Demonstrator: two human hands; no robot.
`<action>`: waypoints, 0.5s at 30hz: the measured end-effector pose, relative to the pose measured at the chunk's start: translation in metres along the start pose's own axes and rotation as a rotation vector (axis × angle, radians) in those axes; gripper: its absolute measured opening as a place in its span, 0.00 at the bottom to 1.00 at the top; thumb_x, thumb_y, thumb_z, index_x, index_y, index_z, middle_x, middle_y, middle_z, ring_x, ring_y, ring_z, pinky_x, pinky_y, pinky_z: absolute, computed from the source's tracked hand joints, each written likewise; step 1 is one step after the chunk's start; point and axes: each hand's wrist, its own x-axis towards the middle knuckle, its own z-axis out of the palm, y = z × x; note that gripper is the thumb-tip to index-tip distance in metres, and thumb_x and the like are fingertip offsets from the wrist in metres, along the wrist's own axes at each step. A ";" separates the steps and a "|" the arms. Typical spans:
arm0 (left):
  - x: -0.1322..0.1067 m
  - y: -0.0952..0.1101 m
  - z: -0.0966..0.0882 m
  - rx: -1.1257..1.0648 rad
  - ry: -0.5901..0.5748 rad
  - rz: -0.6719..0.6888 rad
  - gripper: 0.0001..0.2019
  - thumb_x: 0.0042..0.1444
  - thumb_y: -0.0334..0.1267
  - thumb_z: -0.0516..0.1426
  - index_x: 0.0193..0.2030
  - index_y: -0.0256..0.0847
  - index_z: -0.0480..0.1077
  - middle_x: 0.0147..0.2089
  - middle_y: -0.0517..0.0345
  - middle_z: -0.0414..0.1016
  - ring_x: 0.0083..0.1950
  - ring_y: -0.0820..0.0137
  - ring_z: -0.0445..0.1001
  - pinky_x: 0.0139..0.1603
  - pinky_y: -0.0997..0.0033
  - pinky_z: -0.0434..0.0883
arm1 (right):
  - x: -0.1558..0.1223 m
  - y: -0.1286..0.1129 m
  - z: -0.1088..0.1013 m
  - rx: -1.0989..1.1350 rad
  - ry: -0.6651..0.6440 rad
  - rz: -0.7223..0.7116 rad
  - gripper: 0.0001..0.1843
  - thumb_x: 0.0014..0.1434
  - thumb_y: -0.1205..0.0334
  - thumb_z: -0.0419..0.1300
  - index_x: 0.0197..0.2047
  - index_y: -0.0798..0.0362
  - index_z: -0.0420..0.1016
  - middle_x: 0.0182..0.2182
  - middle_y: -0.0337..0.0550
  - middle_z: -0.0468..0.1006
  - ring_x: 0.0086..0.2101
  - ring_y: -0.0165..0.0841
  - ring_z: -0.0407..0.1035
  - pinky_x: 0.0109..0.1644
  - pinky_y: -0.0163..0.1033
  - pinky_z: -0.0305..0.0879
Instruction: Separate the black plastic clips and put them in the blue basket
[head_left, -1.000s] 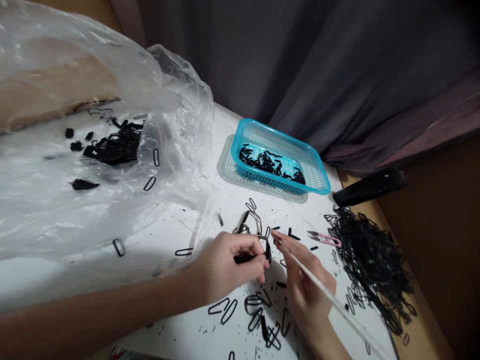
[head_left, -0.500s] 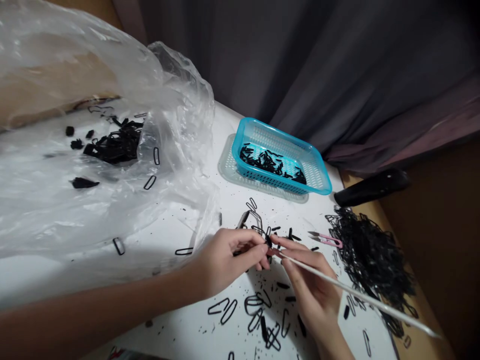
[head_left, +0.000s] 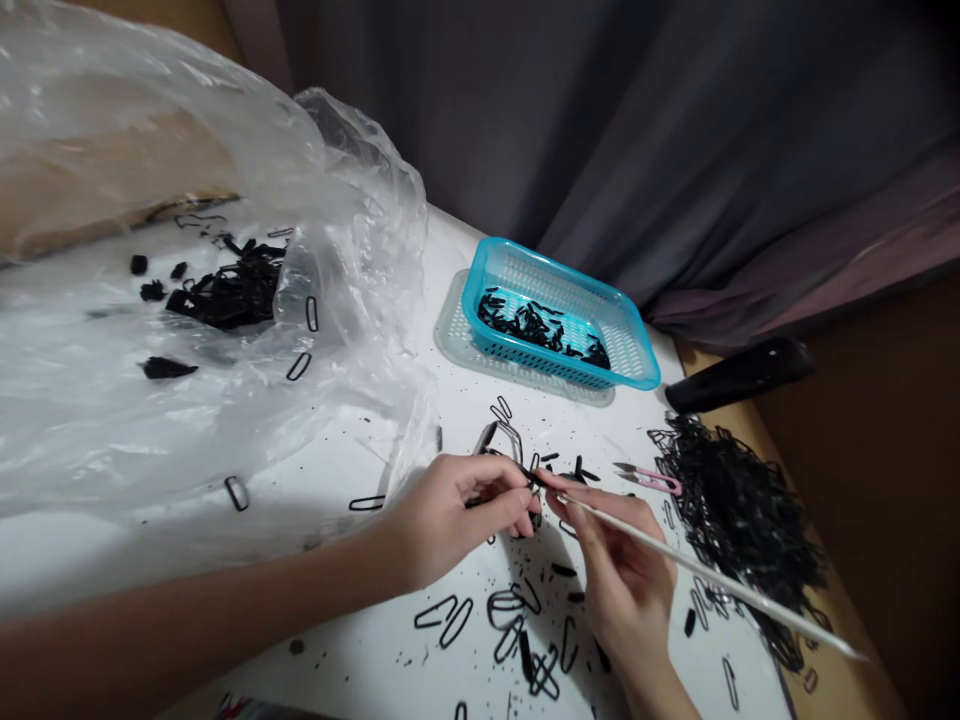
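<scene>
Near the middle of the white table, my left hand (head_left: 461,510) is closed, its thumb and fingers pinching a small black piece (head_left: 533,478). My right hand (head_left: 630,565) grips a long thin white stick (head_left: 739,588), which slants down to the lower right. The stick's near-hand end meets the fingers beside the black piece; the exact contact is hidden by fingertips. Black elongated loops (head_left: 456,622) and short black strips (head_left: 525,655) lie scattered below the hands. Just right of them rest pink-handled thread snips (head_left: 652,482).
A blue plastic basket (head_left: 637,370) holding black strips stands behind the hands on a pale lid-like tray (head_left: 454,335). Clear plastic sheeting (head_left: 352,260) with black pieces covers the left. A heap of black loops (head_left: 750,520) and a black cylindrical object (head_left: 739,377) are at right.
My right hand has shifted slightly left, and the stick's far end has moved left and up. My left hand stays nearly in place, still pinching.
</scene>
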 end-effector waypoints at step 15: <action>0.002 0.005 0.001 -0.119 -0.040 -0.019 0.07 0.63 0.36 0.56 0.46 0.40 0.73 0.48 0.55 0.81 0.52 0.68 0.77 0.56 0.69 0.69 | 0.022 0.003 -0.029 -0.077 0.203 0.142 0.04 0.62 0.62 0.62 0.40 0.53 0.76 0.42 0.46 0.82 0.46 0.40 0.77 0.48 0.46 0.78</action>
